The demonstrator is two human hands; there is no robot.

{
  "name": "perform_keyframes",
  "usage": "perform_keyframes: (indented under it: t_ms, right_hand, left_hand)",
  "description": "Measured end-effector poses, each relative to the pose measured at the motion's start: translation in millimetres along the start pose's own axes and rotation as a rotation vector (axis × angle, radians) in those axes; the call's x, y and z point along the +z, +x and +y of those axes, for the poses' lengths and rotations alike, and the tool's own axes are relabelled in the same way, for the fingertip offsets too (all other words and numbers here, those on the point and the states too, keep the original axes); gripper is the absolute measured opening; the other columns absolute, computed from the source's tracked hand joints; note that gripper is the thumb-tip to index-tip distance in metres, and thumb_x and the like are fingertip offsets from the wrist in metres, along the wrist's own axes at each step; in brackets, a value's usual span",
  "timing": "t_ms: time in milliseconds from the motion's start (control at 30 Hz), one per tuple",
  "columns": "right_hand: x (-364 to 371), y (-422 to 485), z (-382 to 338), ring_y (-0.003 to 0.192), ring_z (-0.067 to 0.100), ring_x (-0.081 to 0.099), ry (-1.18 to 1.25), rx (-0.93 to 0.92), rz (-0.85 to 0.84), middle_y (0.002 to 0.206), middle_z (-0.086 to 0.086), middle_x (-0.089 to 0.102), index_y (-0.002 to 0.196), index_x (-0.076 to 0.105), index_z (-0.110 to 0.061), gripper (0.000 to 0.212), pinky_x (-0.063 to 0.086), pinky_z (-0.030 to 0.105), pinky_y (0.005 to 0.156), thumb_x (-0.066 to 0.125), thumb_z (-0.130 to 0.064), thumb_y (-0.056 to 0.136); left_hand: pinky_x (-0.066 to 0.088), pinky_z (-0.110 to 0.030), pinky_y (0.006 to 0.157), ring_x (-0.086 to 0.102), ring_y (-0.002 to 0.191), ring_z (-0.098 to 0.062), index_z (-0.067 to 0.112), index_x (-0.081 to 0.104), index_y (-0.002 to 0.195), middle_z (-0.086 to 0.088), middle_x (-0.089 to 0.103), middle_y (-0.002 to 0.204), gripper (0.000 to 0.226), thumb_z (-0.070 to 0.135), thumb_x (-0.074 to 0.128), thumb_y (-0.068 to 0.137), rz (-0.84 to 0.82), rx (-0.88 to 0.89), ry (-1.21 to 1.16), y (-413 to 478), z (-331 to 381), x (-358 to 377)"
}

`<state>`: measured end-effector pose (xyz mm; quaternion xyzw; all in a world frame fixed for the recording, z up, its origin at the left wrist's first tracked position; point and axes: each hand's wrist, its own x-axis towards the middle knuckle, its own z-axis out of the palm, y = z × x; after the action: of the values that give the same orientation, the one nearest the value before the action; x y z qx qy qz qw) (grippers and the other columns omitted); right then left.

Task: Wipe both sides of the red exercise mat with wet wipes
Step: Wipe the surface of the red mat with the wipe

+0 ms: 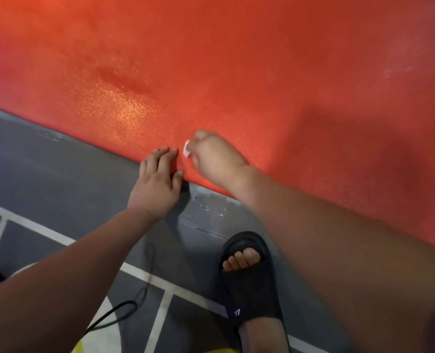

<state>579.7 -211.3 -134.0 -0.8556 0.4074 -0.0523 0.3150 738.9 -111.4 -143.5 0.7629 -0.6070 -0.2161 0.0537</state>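
While the red exercise mat (236, 59) is lying flat on the grey floor (46, 169) and filling the upper and right part of the view, its near edge is running diagonally from the left side down toward the lower right. At the far left, white painted lines (33, 225) are crossing the floor, and a thin black cord (114, 314) is looping over them near the bottom. The left hand (158, 182) is reaching in from the lower left and resting across the mat's edge. Its fingers (164, 154) are lying straight and slightly apart, holding nothing, with the tips touching the red surface and the palm over the floor. Just to its right, a small white wet wipe (186, 149) is showing, bunched in the right hand (214, 161), whose fingers are curling down round it and pressing it to the mat close to the edge. Below, a foot in a black slide sandal (249, 281) is standing on the floor beside the mat. Farther right, pale scuff marks (399, 64) are showing on the mat's surface.
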Motion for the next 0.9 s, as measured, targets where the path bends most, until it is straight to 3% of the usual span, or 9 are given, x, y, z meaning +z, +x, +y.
perform_keyframes:
  t_ms: [100,233,267,467,567,667,733,800,900]
  right_hand:
    - [-8,9,10,0.103,0.032,0.059,-0.026,-0.121,-0.105,0.109,0.014,0.059,0.111,0.071,-0.009,0.024,0.037,0.028,0.077,0.055,-0.012,0.093]
    - [-25,36,57,0.108,0.036,0.058,-0.093,0.184,0.196,0.112,0.017,0.059,0.113,0.073,-0.01,0.03,0.043,0.035,0.088,0.051,-0.007,0.093]
    - [-24,33,55,0.105,0.037,0.059,-0.079,0.178,0.215,0.11,0.018,0.06,0.111,0.073,-0.009,0.03,0.044,0.036,0.087,0.05,-0.006,0.093]
    - [-8,-64,25,0.088,0.025,0.057,-0.035,-0.211,-0.196,0.1,0.011,0.061,0.105,0.071,-0.008,0.023,0.042,0.031,0.074,0.058,-0.003,0.086]
    - [-19,-107,57,0.09,0.029,0.062,-0.018,-0.208,-0.214,0.095,0.01,0.064,0.1,0.074,-0.01,0.023,0.052,0.034,0.077,0.062,-0.002,0.082]
    - [-46,-142,70,0.103,0.029,0.062,-0.062,-0.029,-0.283,0.105,0.009,0.064,0.106,0.074,-0.015,0.028,0.048,0.032,0.088,0.058,-0.002,0.086]
    - [-67,-157,74,0.099,0.03,0.063,-0.039,0.103,-0.181,0.103,0.009,0.062,0.106,0.073,-0.015,0.026,0.045,0.031,0.086,0.058,-0.003,0.088]
    - [-101,-174,71,0.091,0.029,0.064,0.022,0.214,0.037,0.097,0.006,0.063,0.103,0.074,-0.015,0.022,0.046,0.031,0.083,0.06,-0.003,0.09]
    - [-158,-188,55,0.082,0.012,0.058,0.112,0.304,0.208,0.09,-0.008,0.062,0.097,0.075,-0.015,0.018,0.037,0.014,0.073,0.062,-0.004,0.092]
  left_hand:
    - [0.018,-0.043,0.124,0.019,0.15,-0.03,0.016,0.038,0.155,-0.011,0.031,0.161,0.054,0.031,0.052,0.105,-0.004,0.002,0.004,0,0,0]
    - [0.016,-0.042,0.124,0.017,0.151,-0.03,0.018,0.035,0.157,-0.009,0.027,0.162,0.056,0.034,0.05,0.105,-0.032,-0.01,0.019,1,-1,-1]
    - [0.017,-0.043,0.124,0.017,0.151,-0.031,0.018,0.034,0.157,-0.01,0.026,0.162,0.056,0.034,0.05,0.105,-0.039,-0.012,0.024,1,-1,-1]
    - [0.02,-0.053,0.121,0.013,0.149,-0.033,0.019,0.027,0.159,-0.01,0.017,0.165,0.057,0.033,0.043,0.106,-0.093,-0.075,0.087,4,5,2]
    - [0.02,-0.051,0.121,0.014,0.147,-0.033,0.019,0.025,0.159,-0.008,0.014,0.164,0.057,0.032,0.042,0.106,-0.14,-0.114,0.131,8,16,-4]
    - [0.022,-0.048,0.12,0.023,0.141,-0.037,0.018,0.032,0.154,-0.01,0.022,0.157,0.055,0.031,0.05,0.103,-0.228,-0.133,0.213,12,27,-22]
    - [0.029,-0.046,0.117,0.033,0.137,-0.038,0.017,0.043,0.145,-0.013,0.034,0.15,0.048,0.03,0.054,0.1,-0.328,-0.162,0.248,24,39,-42]
    - [0.041,-0.04,0.11,0.046,0.133,-0.038,0.011,0.056,0.135,-0.017,0.051,0.143,0.039,0.03,0.045,0.103,-0.45,-0.166,0.272,32,63,-70]
    - [0.047,-0.035,0.102,0.059,0.125,-0.034,0.005,0.066,0.126,-0.021,0.064,0.134,0.055,0.042,0.033,0.102,-0.494,-0.111,0.279,32,95,-117]
